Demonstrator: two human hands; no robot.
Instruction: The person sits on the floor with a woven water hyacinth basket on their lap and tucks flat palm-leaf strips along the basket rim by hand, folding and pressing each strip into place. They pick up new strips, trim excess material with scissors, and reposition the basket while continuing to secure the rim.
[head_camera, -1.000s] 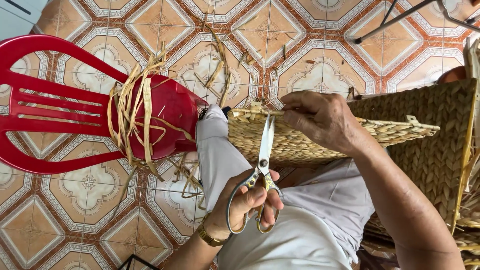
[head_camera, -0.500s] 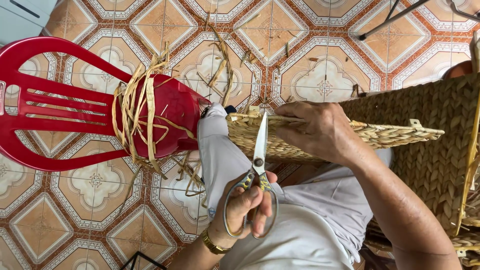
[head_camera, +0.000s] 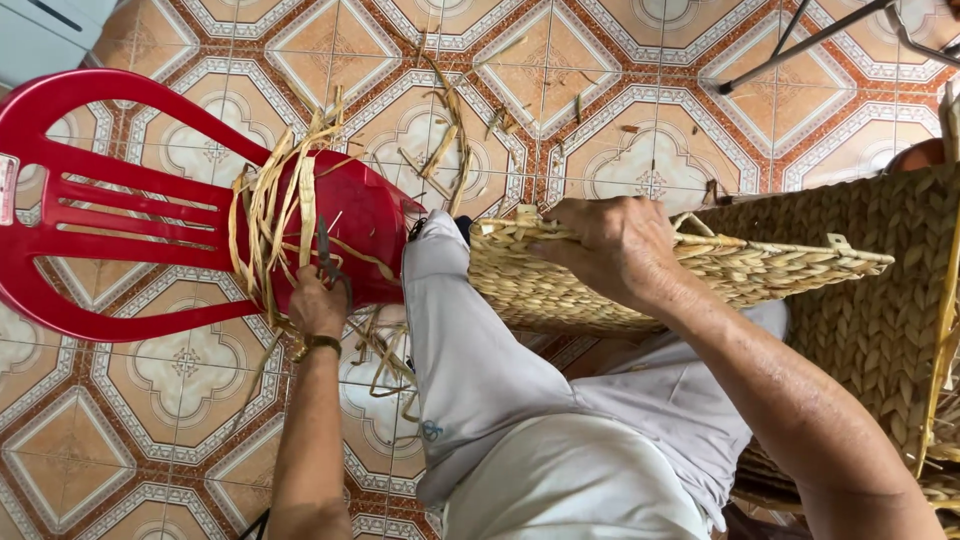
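Resting across the lap – a woven basket (head_camera: 640, 285), right hand (head_camera: 610, 245) closing over its rim. Reaching out straight-armed, left hand (head_camera: 318, 300) gripping scissors (head_camera: 326, 255) on the red chair (head_camera: 130, 210) among straw strips (head_camera: 270, 215) – patterned tiled floor (head_camera: 620, 110) beneath.

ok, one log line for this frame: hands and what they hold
left hand: holds scissors at red chair seat | right hand: grips woven basket rim on lap | straw strands: draped over chair
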